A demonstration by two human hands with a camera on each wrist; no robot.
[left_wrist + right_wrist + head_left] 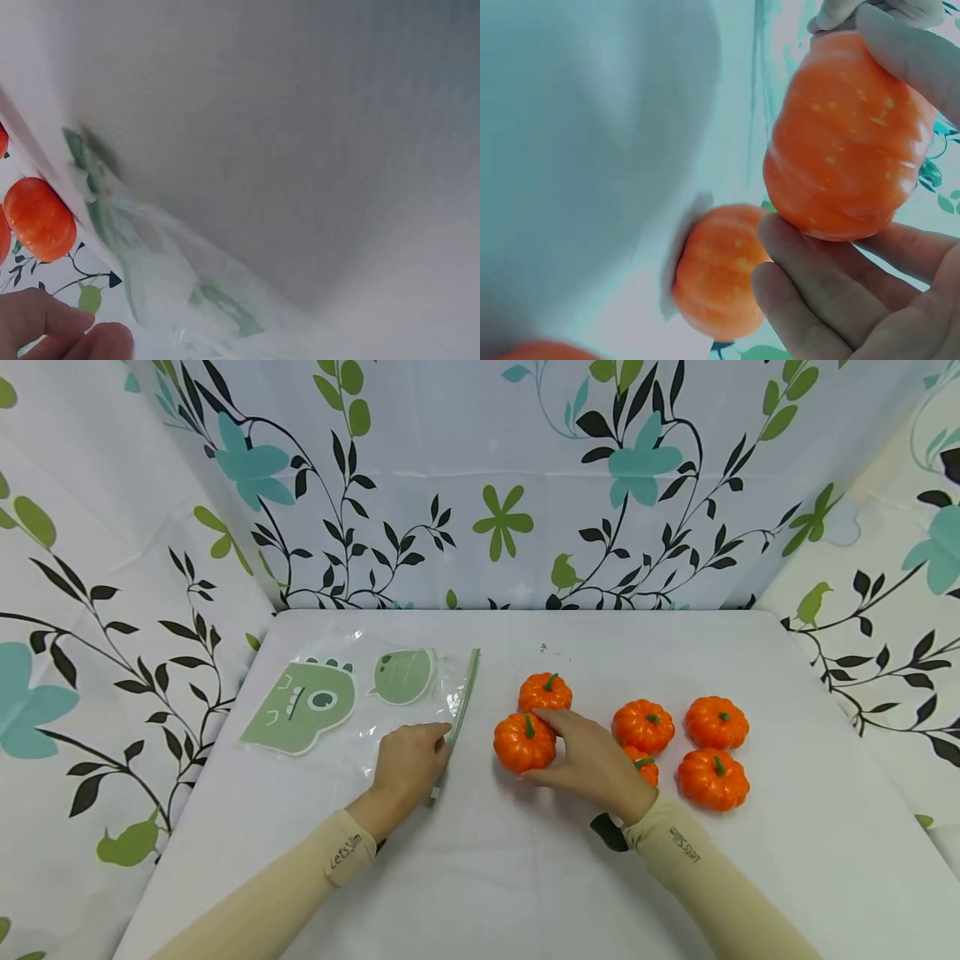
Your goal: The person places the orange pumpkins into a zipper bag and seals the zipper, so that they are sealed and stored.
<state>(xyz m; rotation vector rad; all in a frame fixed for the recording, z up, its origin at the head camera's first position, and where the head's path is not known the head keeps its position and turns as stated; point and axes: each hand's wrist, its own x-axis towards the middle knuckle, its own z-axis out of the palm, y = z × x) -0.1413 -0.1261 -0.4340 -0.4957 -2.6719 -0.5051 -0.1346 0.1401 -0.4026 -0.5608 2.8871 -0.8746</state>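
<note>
My right hand [600,768] grips a small orange toy pumpkin [521,745] with a green stem, thumb on one side and fingers on the other. In the right wrist view this pumpkin [847,142] sits between thumb and fingertips, apart from the table. Just behind it in the head view is another pumpkin [545,692]. My left hand [408,768] pinches the green zip edge of a clear zip bag [457,702] printed with a green monster figure [307,706]. The bag [172,277] lies at an angle beside the fingers in the left wrist view.
Several more pumpkins stand to the right: one [643,727] beyond my right hand, one [641,764] partly hidden by it, and a pair, the rear [716,722] and the front [714,779]. The white table [480,893] has patterned curtains [450,485] around it.
</note>
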